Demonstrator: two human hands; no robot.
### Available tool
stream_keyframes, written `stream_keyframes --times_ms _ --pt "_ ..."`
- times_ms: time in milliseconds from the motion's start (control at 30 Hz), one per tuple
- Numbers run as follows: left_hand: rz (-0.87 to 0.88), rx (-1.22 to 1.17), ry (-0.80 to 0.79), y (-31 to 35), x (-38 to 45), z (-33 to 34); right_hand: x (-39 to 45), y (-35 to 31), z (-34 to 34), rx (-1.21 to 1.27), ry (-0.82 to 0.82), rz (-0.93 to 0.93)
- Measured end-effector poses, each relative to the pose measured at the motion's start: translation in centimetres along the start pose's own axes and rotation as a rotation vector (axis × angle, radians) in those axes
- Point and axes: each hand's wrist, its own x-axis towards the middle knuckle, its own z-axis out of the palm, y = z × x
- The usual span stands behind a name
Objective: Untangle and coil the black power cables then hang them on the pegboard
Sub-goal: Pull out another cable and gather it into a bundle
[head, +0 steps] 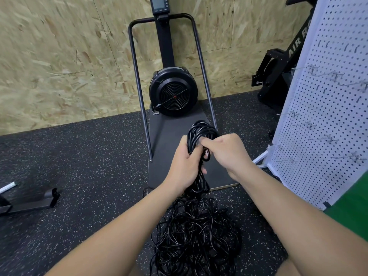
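Both your hands grip the cable coil (201,132): left hand (184,168) clamps its side, right hand (229,154) pinches the top; the tangled cable pile (195,232) hangs straight below.

My left hand (184,166) and right hand (229,154) cover the middle of the cable coil (201,132), so I can't see how its loops cross there. The tangled cable pile (195,236) runs off the bottom edge. At the right edge the pegboard (328,116) is cut off, its hooks (326,139) blurred.
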Motion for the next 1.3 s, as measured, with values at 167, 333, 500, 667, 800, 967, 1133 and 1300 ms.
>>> stream_keyframes --times_ms 167,333,500,667,800,967,1133,1300 --pt "0.039 -0.039 -0.041 0.2 -0.1 0.6 0.2 0.2 -0.3 0.009 0.243 0.007" --pt "0.047 -0.093 -0.156 0.4 -0.6 0.5 0.6 0.4 -0.8 0.118 0.027 -0.05" --pt "0.007 -0.129 -0.143 0.6 -0.6 0.2 0.0 0.0 -0.3 0.27 0.01 -0.127" --pt "-0.069 -0.194 -0.093 0.5 -0.4 -0.8 0.0 -0.3 -0.8 0.522 -0.229 -0.06" --pt "-0.096 -0.22 -0.111 0.2 0.0 -1.9 0.1 -0.4 -1.6 0.649 -0.39 -0.082" --pt "-0.115 -0.261 -0.186 0.2 0.2 -2.8 0.1 -0.5 -1.3 0.82 -0.324 0.039" --pt "-0.111 -0.255 -0.255 0.5 -0.1 -2.5 1.1 0.1 -0.3 0.901 -0.266 0.129" --pt "-0.124 -0.299 -0.289 0.7 -0.2 -3.3 0.8 -0.2 -1.4 0.889 -0.464 0.265"
